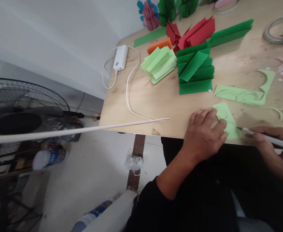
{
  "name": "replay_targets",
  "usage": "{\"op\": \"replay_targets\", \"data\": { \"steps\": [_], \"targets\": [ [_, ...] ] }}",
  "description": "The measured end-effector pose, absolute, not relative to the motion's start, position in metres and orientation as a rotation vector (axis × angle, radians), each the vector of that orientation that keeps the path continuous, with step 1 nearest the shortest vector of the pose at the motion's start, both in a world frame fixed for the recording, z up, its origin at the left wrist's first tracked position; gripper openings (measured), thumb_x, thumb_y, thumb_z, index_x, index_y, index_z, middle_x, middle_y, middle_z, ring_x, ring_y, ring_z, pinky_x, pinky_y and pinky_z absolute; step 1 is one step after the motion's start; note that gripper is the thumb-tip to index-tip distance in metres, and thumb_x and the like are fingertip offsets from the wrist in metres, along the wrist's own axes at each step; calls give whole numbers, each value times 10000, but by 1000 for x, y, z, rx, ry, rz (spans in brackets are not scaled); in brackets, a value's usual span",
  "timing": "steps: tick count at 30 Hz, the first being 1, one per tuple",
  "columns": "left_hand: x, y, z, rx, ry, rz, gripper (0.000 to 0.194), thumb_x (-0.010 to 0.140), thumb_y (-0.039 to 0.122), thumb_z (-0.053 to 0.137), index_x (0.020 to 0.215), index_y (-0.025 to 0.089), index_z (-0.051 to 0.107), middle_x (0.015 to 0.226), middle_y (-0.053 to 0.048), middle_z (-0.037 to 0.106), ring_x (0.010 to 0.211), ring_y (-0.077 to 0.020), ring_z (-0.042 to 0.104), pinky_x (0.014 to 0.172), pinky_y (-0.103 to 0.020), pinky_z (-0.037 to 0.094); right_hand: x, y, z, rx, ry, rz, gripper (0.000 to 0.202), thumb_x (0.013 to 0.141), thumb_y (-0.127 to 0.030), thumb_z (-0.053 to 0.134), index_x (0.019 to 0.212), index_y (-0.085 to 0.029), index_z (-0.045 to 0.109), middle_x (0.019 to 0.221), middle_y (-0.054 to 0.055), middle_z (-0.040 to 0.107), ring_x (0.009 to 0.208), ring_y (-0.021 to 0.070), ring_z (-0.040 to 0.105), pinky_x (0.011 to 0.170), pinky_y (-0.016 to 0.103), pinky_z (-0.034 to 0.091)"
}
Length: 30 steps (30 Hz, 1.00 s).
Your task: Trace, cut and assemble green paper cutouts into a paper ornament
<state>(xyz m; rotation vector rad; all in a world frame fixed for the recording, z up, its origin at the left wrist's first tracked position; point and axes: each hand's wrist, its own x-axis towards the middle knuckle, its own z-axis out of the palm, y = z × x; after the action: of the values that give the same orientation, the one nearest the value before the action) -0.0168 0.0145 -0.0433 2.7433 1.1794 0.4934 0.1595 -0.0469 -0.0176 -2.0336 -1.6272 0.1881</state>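
My left hand (pixel 204 133) rests near the table's front edge with its fingers apart and bent, pressing a small light green paper piece (pixel 231 129) against the tabletop. Curved lines are drawn on this piece. My right hand (pixel 269 145), partly cut off at the right edge, is closed around a white pen (pixel 274 139). The pen's dark tip meets the right side of the paper piece. Just behind lies a larger light green paper offcut (pixel 247 96) with drawn curves and a cut-out edge. Thin curved paper strips (pixel 280 114) lie beyond my right hand.
Folded dark green paper (pixel 195 69), light green paper (pixel 160 62) and red paper (pixel 196 33) lie farther back. A white power bank (pixel 121 57) trails a cable (pixel 129 93) across the left side. Tape rolls (pixel 271 33) are at right; a fan (pixel 18 119) stands left.
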Motion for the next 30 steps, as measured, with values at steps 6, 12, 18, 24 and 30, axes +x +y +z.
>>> {"op": "replay_targets", "data": {
  "steps": [6, 12, 18, 24, 30],
  "targets": [
    [-17, 14, -45, 2714, 1171, 552, 324, 910, 371, 425, 1120, 195, 598, 1341, -114, 504, 1267, -249, 405, 1066, -440, 285, 161, -49, -18, -2064, -1637, 162, 355, 775, -522, 493, 853, -225, 670, 579, -4, 613, 311, 95, 369, 372, 295, 307],
    [-17, 14, -45, 2716, 1169, 552, 330, 913, 381, 415, 1118, 199, 598, 1342, -112, 503, 1263, -243, 410, 1067, -424, 285, 161, -51, -18, -2031, -1645, 160, 340, 764, -525, 495, 820, -235, 664, 588, -2, 624, 320, 110, 394, 381, 308, 318],
    [-17, 15, -45, 2745, 1168, 504, 344, 917, 382, 401, 1145, 204, 587, 1358, -116, 481, 1279, -258, 391, 1055, -446, 293, 161, -52, -16, -2014, -1664, 157, 331, 770, -515, 489, 807, -234, 659, 606, 4, 628, 337, 111, 416, 397, 307, 336],
    [-17, 15, -45, 2742, 1168, 518, 336, 913, 385, 413, 1136, 207, 590, 1353, -114, 489, 1275, -252, 394, 1058, -437, 295, 164, -56, -22, -1999, -1679, 113, 299, 782, -489, 498, 850, -246, 659, 702, 11, 675, 388, 119, 466, 434, 310, 362],
    [-16, 15, -45, 2718, 1169, 554, 335, 915, 380, 410, 1124, 198, 597, 1343, -115, 500, 1267, -244, 405, 1068, -426, 284, 161, -55, -20, -1955, -1735, 82, 286, 791, -469, 500, 837, -230, 651, 680, 10, 663, 369, 112, 447, 421, 300, 359]
  ]
}}
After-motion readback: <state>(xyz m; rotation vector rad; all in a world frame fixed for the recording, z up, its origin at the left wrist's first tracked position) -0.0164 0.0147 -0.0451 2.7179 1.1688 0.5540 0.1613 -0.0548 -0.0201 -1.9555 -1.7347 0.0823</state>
